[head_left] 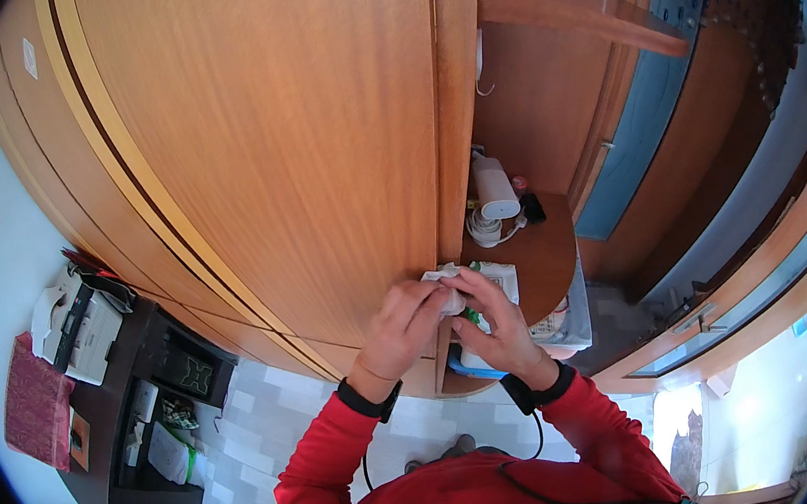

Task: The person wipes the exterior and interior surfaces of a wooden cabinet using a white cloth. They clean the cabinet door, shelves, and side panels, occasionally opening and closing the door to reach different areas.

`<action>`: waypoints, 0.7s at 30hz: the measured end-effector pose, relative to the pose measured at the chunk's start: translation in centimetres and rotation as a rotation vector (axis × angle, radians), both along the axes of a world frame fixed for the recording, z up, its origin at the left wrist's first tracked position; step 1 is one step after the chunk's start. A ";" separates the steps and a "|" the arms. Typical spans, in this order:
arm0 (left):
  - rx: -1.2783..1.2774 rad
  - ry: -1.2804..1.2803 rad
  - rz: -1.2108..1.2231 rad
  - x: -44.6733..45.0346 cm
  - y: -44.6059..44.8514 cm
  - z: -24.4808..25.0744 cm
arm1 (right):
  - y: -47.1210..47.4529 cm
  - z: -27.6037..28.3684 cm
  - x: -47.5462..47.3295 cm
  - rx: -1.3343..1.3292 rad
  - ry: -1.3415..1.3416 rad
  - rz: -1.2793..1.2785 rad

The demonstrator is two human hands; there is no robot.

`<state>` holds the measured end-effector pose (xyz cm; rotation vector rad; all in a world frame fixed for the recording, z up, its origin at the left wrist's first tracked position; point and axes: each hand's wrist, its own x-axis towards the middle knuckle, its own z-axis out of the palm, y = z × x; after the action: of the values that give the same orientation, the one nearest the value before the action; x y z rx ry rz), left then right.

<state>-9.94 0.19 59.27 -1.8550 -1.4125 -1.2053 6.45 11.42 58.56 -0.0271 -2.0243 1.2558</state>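
Note:
Both hands meet in front of a tall wooden cabinet door [271, 155]. My left hand [402, 331] pinches a crumpled white tissue or cloth [450, 299] from the left side, and my right hand [491, 320] grips it from the right. Just behind my right hand lies a white and green soft pack [501, 278] on a rounded wooden shelf [555, 256]. Black straps circle both wrists below red sleeves. The fingers hide part of the white piece.
A white cylindrical device [496, 188] with a coiled white cable [485, 230] stands on the shelf. A curved upper shelf [570, 8] juts out above. At left, a printer [86, 329] sits on a dark desk [128, 407]. A glazed wooden door [745, 323] is at right.

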 end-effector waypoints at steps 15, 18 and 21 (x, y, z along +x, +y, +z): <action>0.044 -0.010 0.318 -3.4 -1.6 -5.6 | 3.4 -2.9 -0.2 0.158 -0.014 -0.208; -0.036 -0.130 0.322 -2.5 -2.4 -10.6 | 3.1 -3.9 -0.6 0.100 0.003 -0.179; 0.045 -0.165 0.325 -3.7 -2.7 -10.0 | 2.8 -4.0 -0.6 0.097 -0.004 -0.177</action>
<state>-13.64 -2.53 49.26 -1.4516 -1.6833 -1.2317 5.86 14.19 54.60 -0.1589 -2.0361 1.0473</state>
